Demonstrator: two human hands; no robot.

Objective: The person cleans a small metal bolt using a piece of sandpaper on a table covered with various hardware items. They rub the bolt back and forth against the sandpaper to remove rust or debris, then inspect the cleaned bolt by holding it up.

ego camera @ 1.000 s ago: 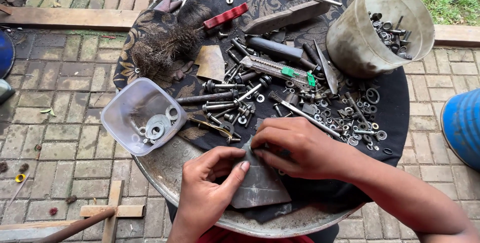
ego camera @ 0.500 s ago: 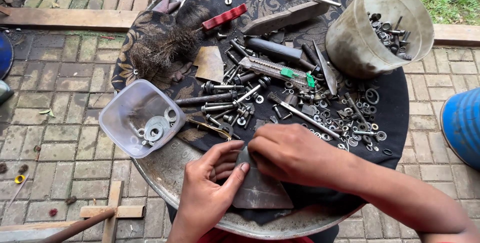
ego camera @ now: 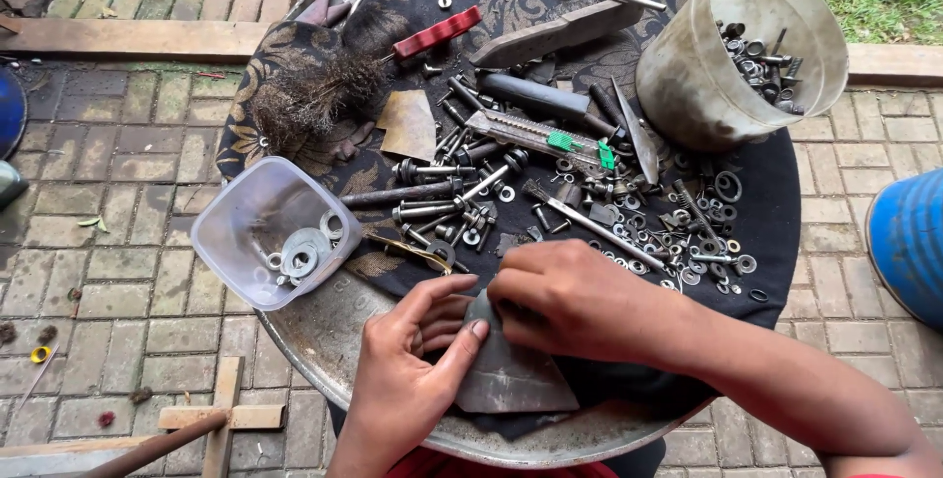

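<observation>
At near edge of the round metal tray (ego camera: 324,340), both hands meet over a flat grey metal piece (ego camera: 511,380), wedge-shaped, narrow end up by the fingers, wide end toward the body. Left hand (ego camera: 408,380) lies on its left side, thumb and fingers pressed along the edge w/ fingertips at the narrow tip; right hand (ego camera: 575,301) covers that tip from above-right, fingers curled down, pinch pt hidden so can't tell exact grip. Long axis runs approx. away-toward; both hands touching it, clear plastic tub (ego camera: 260,223) w/ washers well left.
</observation>
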